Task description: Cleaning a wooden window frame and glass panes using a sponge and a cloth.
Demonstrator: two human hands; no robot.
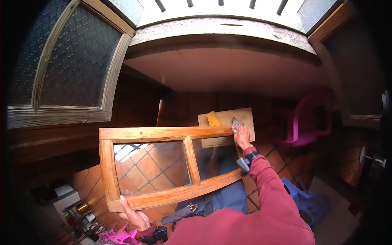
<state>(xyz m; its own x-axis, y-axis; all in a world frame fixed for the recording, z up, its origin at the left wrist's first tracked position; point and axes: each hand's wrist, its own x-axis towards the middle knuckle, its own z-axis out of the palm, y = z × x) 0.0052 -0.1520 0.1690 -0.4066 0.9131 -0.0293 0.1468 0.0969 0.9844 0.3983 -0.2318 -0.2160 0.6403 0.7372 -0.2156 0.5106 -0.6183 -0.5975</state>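
A glazed wooden window sash (191,160) with two panes lies across my lap, tilted. My left hand (134,214) grips its near left corner, thumb on top of the frame and fingertips showing through the glass. At the far right corner, my right hand (242,136) holds a crumpled grey cloth (236,124) against the upper rail. Beyond that rail, a pale wooden board (226,114) carries a yellow sponge-like block (213,118). Part of the board shows through the right pane. The sash's right end is partly hidden by my hand and forearm.
An open casement with patterned glass (81,58) hangs at upper left; another casement (355,67) stands at right. Below the window sill (220,29) is a pink plastic chair (306,122). A blue plastic stool (306,199) sits lower right. Tools (85,217) clutter the lower left, near pink plastic (119,235).
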